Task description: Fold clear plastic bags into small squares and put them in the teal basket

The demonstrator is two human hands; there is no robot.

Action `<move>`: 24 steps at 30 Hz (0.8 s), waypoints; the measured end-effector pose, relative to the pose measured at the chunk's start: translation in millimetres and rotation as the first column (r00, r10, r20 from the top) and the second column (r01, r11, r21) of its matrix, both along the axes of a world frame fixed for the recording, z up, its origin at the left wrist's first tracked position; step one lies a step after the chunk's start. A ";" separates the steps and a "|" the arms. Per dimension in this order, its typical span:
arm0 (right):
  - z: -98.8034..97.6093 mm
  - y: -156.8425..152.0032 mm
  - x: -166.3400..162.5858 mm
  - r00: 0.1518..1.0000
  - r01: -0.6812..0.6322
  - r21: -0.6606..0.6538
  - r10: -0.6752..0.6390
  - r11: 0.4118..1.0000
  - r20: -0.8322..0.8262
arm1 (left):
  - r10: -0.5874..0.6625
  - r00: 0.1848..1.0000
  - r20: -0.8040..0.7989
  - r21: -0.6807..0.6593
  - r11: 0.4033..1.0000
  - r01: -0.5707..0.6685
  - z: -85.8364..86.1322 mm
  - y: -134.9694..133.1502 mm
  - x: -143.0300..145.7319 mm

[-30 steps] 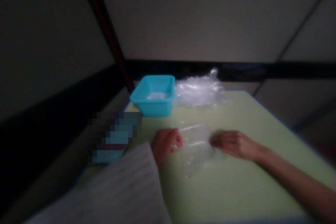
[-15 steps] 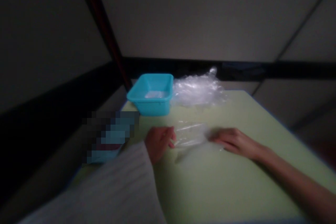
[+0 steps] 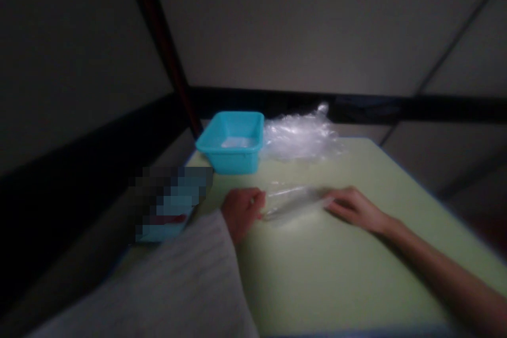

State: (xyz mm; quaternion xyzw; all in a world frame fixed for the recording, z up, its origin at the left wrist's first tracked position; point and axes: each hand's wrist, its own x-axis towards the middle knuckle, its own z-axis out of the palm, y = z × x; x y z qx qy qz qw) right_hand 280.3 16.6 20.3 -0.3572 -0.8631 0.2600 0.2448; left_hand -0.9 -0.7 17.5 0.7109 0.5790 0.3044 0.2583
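Observation:
A clear plastic bag (image 3: 295, 203) stretches between my two hands, just above or on the yellow-green table (image 3: 317, 285). My left hand (image 3: 242, 211), below a light knitted sleeve, has its fingers closed at the bag's left end. At the right end my right hand (image 3: 352, 208) pinches the bag's edge between thumb and fingers. The plastic is see-through and blurred, so I cannot tell if anything is inside it.
A turquoise basin (image 3: 233, 161) with something whitish inside stands at the table's back left. Beside it lies a pile of clear plastic bags (image 3: 299, 140). A pixelated patch (image 3: 174, 203) covers something at the left edge. Wall panels (image 3: 297, 21) rise behind.
My right hand has risen slightly and lifted the near side of the bag, which now looks narrower and folded. My left hand has hardly moved. The view has shifted a little.

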 end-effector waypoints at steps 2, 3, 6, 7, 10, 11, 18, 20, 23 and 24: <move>0.9 -0.2 -3.7 0.999 0.038 -0.079 -0.040 0.996 -0.026 | 0.014 1.000 -0.003 -0.003 1.000 -0.014 0.3 1.2 0.9; 1.5 -0.1 -6.1 0.997 0.060 -0.119 -0.065 0.991 -0.040 | 0.017 1.000 0.000 -0.007 1.000 -0.017 0.3 1.8 1.2; 3.9 1.1 -14.6 0.985 0.119 -0.211 -0.142 0.970 -0.101 | 0.014 1.000 0.020 -0.016 1.000 -0.013 0.3 3.5 1.7; 4.4 1.8 -17.6 0.979 0.131 -0.234 -0.163 0.963 -0.122 | 0.010 1.000 0.029 -0.019 1.000 -0.010 0.2 4.0 1.7; 3.3 4.3 -25.2 0.959 0.169 -0.289 -0.225 0.942 -0.171 | 0.006 0.999 0.053 -0.022 1.000 -0.005 -0.9 5.3 1.5; 1.9 4.9 -27.2 0.950 0.191 -0.309 -0.255 0.932 -0.182 | 0.007 0.998 0.060 -0.021 1.000 -0.006 -1.7 5.9 1.4; -10.6 4.4 -36.1 0.897 0.382 -0.238 -0.420 0.893 -0.139 | 0.015 0.997 0.076 -0.009 1.000 -0.014 -8.0 8.5 0.7; -12.4 4.0 -37.7 0.899 0.411 -0.134 -0.426 0.902 -0.103 | 0.016 0.997 0.078 -0.007 1.000 -0.016 -9.4 8.6 0.8; -14.6 4.4 -39.3 0.892 0.445 -0.034 -0.446 0.895 -0.069 | 0.022 0.996 0.082 -0.005 1.000 -0.022 -11.1 9.0 1.4; -15.3 4.6 -39.7 0.891 0.450 -0.022 -0.450 0.893 -0.061 | 0.024 0.996 0.083 -0.005 1.000 -0.023 -11.6 9.1 1.7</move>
